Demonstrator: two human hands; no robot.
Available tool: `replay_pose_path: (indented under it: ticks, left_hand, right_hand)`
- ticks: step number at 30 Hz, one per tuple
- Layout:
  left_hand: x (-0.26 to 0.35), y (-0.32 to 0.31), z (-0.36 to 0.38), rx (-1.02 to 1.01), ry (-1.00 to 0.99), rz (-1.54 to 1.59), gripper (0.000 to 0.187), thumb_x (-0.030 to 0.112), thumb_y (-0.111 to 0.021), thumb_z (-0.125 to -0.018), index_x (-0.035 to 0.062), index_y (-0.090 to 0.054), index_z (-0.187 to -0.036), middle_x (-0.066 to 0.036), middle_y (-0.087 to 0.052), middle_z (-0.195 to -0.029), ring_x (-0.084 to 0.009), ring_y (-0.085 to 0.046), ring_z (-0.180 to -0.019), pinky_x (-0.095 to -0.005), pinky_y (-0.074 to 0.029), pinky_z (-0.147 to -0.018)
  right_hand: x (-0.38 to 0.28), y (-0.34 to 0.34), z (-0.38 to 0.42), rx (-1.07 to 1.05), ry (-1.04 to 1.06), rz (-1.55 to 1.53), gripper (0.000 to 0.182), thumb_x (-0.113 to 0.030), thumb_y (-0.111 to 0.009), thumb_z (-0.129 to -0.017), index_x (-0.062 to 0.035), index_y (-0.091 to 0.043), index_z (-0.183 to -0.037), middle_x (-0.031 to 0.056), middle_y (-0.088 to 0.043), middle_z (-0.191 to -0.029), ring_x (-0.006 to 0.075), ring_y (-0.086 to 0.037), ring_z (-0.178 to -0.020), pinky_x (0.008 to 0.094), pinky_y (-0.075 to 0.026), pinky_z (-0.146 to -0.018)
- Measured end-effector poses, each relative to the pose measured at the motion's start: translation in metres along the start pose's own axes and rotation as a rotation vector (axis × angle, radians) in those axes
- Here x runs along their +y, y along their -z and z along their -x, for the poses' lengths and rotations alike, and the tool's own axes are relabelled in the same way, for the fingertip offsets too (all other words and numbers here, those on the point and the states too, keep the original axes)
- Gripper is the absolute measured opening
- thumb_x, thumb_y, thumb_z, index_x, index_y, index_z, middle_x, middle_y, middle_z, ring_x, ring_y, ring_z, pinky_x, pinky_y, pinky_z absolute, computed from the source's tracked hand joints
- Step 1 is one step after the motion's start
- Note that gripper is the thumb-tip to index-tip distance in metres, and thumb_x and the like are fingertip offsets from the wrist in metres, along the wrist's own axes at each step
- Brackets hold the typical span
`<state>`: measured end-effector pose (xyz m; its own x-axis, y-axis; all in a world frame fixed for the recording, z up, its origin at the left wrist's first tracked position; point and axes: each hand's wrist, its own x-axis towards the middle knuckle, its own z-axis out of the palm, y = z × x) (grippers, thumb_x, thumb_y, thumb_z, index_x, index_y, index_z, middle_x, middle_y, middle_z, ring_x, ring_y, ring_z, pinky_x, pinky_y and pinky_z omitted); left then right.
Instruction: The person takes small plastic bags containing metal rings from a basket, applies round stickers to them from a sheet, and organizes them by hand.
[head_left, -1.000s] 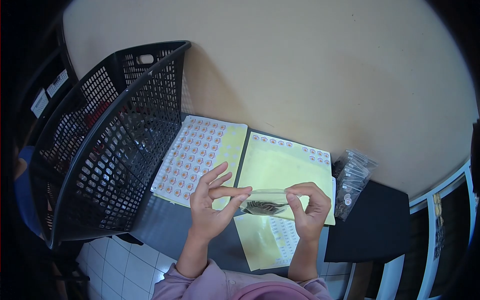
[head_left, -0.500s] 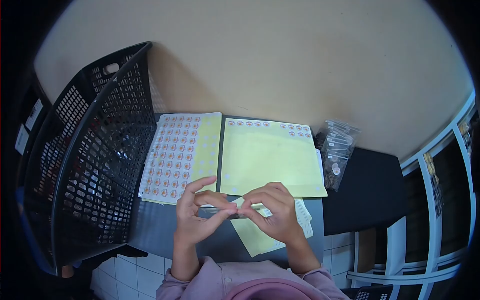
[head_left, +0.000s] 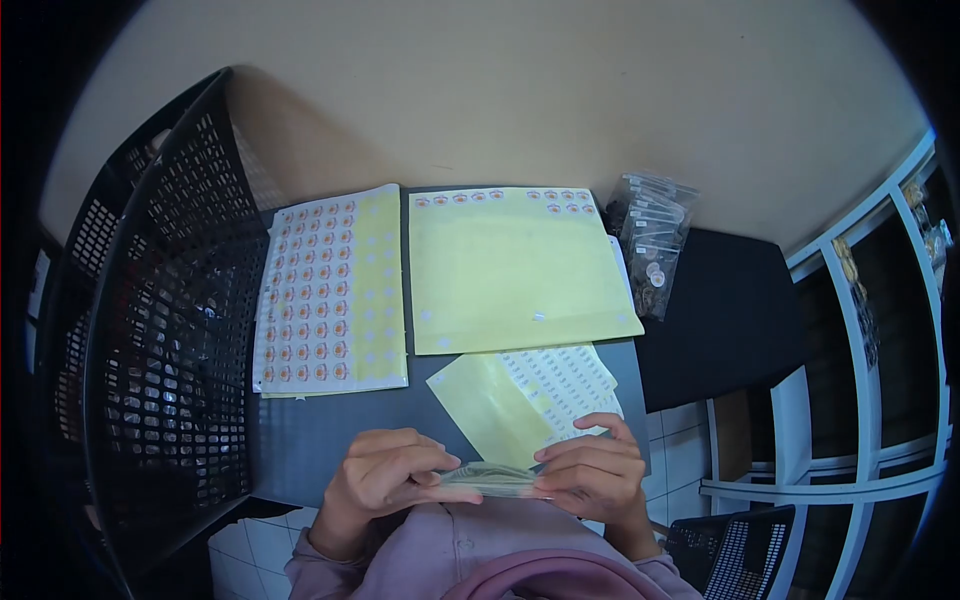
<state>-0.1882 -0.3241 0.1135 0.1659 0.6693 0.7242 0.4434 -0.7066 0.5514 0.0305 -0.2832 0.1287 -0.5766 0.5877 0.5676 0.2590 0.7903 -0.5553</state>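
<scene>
Close to my body, a small clear plastic bag (head_left: pixel 490 479) with something dark in it is stretched between both hands. My left hand (head_left: pixel 392 475) pinches its left end, fingers closed. My right hand (head_left: pixel 597 474) grips the other end, with its index finger raised. Just beyond the right hand, a sheet of small labels (head_left: pixel 555 390) lies at an angle on the grey table (head_left: pixel 330 430). A mostly bare yellow backing sheet (head_left: pixel 515 275) with a few round stickers along its top lies further back. Left of it sits a sheet full of orange-and-white stickers (head_left: pixel 310 300).
A large black plastic basket (head_left: pixel 175 290) stands at the left. Several filled clear bags (head_left: pixel 655 235) lie in an overlapping row on a black surface (head_left: pixel 715 310) at the right. White shelving (head_left: pixel 870 400) is at far right, with a black crate (head_left: pixel 735 545) below. A wall rises behind.
Both hands have come down toward my body and spread apart, so the bag now shows between them. The label sheet is more exposed. The whole view has shifted slightly.
</scene>
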Motion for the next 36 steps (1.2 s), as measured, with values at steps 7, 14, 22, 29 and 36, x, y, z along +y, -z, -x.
replay_pose_path:
  ticks: [7, 14, 22, 29, 36]
  left_hand:
    - [-0.021, -0.017, 0.002, -0.038, 0.185, 0.277, 0.036, 0.018, -0.077, -0.057, 0.0019, -0.054, -0.079, -0.006, -0.053, -0.059, -0.0124, -0.052, -0.052, -0.0215, -0.041, -0.046]
    - [-0.069, -0.06, 0.014, 0.034, 0.848, 1.209, 0.016, 0.019, -0.045, -0.085, 0.0059, -0.045, -0.076, -0.001, -0.046, -0.06, -0.0108, -0.046, -0.051, -0.0231, -0.04, -0.05]
    - [-0.101, -0.1, 0.048, -0.062, 1.19, 2.139, 0.027, 0.027, -0.032, -0.091, 0.0113, -0.036, -0.069, 0.005, -0.03, -0.053, -0.0063, -0.033, -0.047, -0.0238, -0.035, -0.053]
    - [-0.099, -0.098, 0.047, -0.025, 1.24, 2.043, 0.028, 0.027, -0.031, -0.091, 0.0119, -0.036, -0.067, 0.005, -0.03, -0.053, -0.0078, -0.033, -0.048, -0.0263, -0.035, -0.058]
    - [-0.096, -0.1, 0.048, -0.037, 1.254, 2.051, 0.028, 0.027, -0.031, -0.091, 0.012, -0.036, -0.068, 0.005, -0.029, -0.053, -0.0078, -0.033, -0.048, -0.0259, -0.035, -0.059]
  right_hand:
    - [0.005, -0.018, 0.029, 0.263, -0.18, -0.281, 0.018, -0.017, -0.074, -0.06, -0.009, -0.058, -0.065, 0.0015, -0.061, -0.062, 0.013, -0.06, -0.064, 0.0265, -0.042, -0.066]
    - [0.041, -0.027, 0.038, 0.486, -0.599, -0.114, 0.039, -0.008, -0.067, -0.066, 0.0015, -0.051, -0.1, 0.0146, -0.059, -0.089, 0.0221, -0.056, -0.082, 0.0304, -0.042, -0.072]
    - [0.057, -0.056, 0.082, 0.207, -0.671, 0.364, 0.045, -0.012, -0.067, -0.065, 0.0001, -0.049, -0.105, 0.0163, -0.051, -0.11, 0.032, -0.045, -0.107, 0.043, -0.031, -0.092]
    - [0.047, -0.06, 0.089, 0.08, -0.674, 0.375, 0.05, -0.019, -0.069, -0.064, 0.0003, -0.049, -0.106, 0.0133, -0.049, -0.114, 0.0295, -0.042, -0.111, 0.0444, -0.027, -0.095]
    - [0.05, -0.071, 0.095, 0.143, -0.698, 0.351, 0.043, -0.016, -0.069, -0.064, 0.0001, -0.054, -0.1, 0.013, -0.051, -0.112, 0.0274, -0.045, -0.109, 0.043, -0.03, -0.094]
